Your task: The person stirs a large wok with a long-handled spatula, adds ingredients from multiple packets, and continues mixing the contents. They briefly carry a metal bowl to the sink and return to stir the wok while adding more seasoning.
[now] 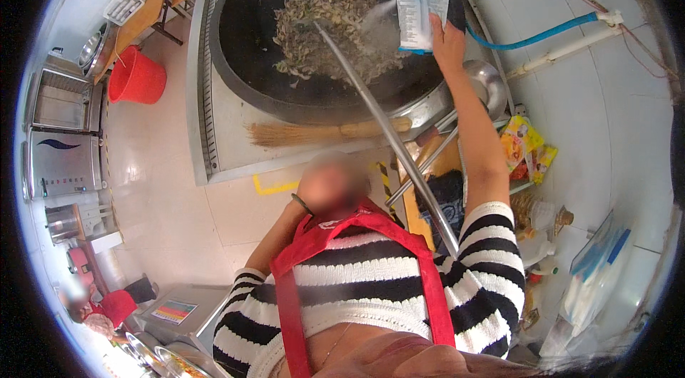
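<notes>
My right hand (448, 42) grips a white plastic packet with blue ends (415, 17), tipped over a large black wok (246, 78). White powder streams from the packet's upper left corner onto a heap of sliced brownish food (326, 19) with bits of green. A long metal-handled tool (369, 102) has its head in the food, and its shaft slants back to near my right upper arm. In front of my red apron is my left hand (324, 183), a dark band at its wrist. Blur covers its fingers, so I cannot make out its grip.
A straw brush (321, 132) lies along the stove's front ledge. Right of the wok rests a big metal ladle (488, 86). Yellow packets (519, 142) and bottles (538, 249) line the right wall. A red bucket (138, 76) stands on the floor at left. Another person (115, 306) is at lower left.
</notes>
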